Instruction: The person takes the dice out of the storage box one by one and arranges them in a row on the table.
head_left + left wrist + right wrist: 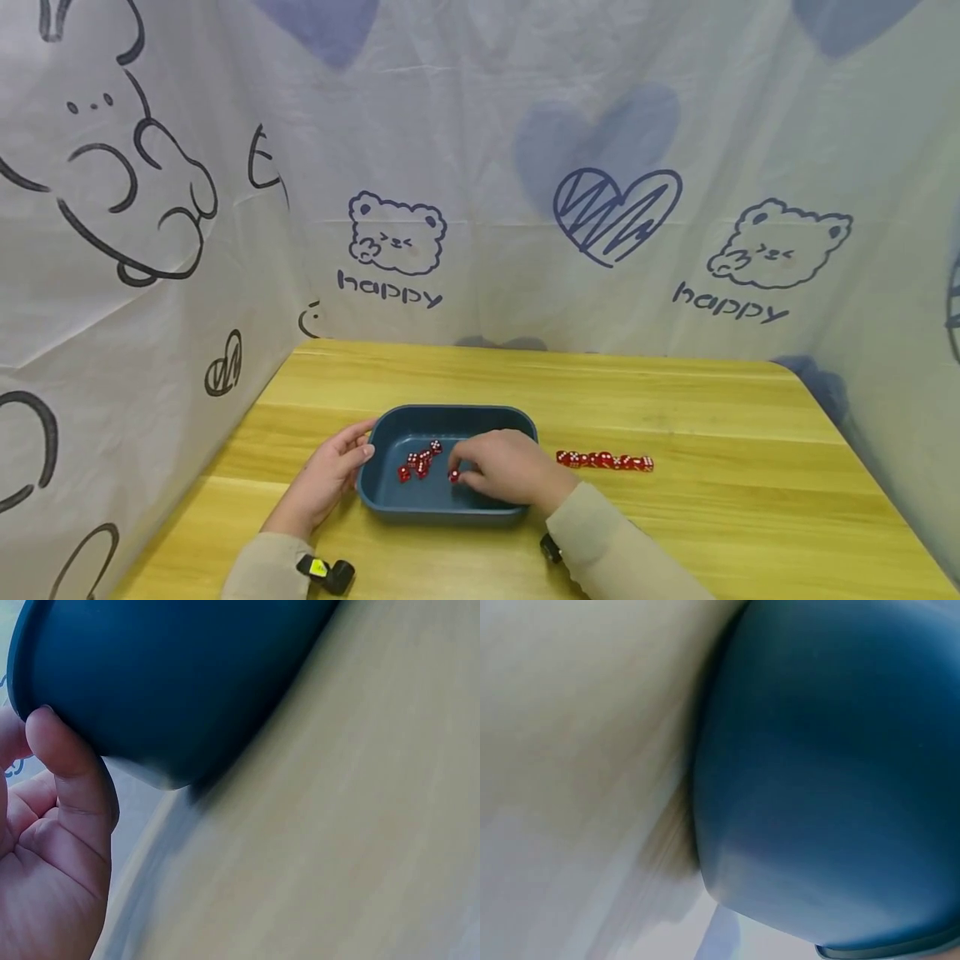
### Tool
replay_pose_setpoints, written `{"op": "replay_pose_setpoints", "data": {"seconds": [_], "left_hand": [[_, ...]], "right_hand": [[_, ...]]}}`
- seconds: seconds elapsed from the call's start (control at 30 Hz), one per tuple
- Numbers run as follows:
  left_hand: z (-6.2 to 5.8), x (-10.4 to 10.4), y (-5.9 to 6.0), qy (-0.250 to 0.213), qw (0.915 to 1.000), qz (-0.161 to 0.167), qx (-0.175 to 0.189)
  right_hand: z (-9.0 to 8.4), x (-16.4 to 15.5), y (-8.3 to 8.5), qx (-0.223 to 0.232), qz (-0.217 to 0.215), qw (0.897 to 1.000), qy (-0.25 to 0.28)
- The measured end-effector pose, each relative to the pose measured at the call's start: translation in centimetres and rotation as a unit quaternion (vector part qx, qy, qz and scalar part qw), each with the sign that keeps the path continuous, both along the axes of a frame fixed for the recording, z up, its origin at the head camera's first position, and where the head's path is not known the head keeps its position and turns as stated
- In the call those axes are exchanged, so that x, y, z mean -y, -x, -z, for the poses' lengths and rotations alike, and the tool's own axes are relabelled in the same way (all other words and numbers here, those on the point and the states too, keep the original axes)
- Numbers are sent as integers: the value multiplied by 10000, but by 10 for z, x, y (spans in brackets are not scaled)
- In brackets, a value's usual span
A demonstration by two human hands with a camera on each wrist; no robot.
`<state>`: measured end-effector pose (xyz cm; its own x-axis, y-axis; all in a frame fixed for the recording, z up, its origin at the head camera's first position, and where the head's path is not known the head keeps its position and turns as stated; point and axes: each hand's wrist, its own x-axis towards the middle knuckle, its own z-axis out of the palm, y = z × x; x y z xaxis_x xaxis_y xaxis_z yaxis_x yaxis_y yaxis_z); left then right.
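A dark blue rectangular tray [442,517] with rounded corners stands on the table. My left hand [333,471] grips its left end; in the left wrist view the thumb [64,750] lies against the outer wall, just under the rim. Inside the tray, my right hand [506,467] pinches a red die [453,476] between thumb and fingers, low over the tray floor. Several other red dice with white dots [422,461] lie in a loose cluster in the tray's left half. The right wrist view shows the tray's outer wall [817,787], which hides the right hand's fingers.
To the right of the tray, several red dice stand in a straight row [604,461] on the yellow wood-grain table [720,500]. A white cloth [480,167] with blue hearts and bear drawings hangs behind the table and along its sides.
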<state>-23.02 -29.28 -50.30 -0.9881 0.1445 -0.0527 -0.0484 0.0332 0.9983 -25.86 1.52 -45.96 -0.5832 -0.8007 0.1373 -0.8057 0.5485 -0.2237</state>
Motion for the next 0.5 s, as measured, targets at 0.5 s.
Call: {"op": "replay_pose_setpoints", "data": {"seconds": [0.5], "left_hand": [[1, -2, 3, -6, 10000, -41, -7]], "right_hand": [[-26, -29, 2, -157, 260, 9994, 173]]}}
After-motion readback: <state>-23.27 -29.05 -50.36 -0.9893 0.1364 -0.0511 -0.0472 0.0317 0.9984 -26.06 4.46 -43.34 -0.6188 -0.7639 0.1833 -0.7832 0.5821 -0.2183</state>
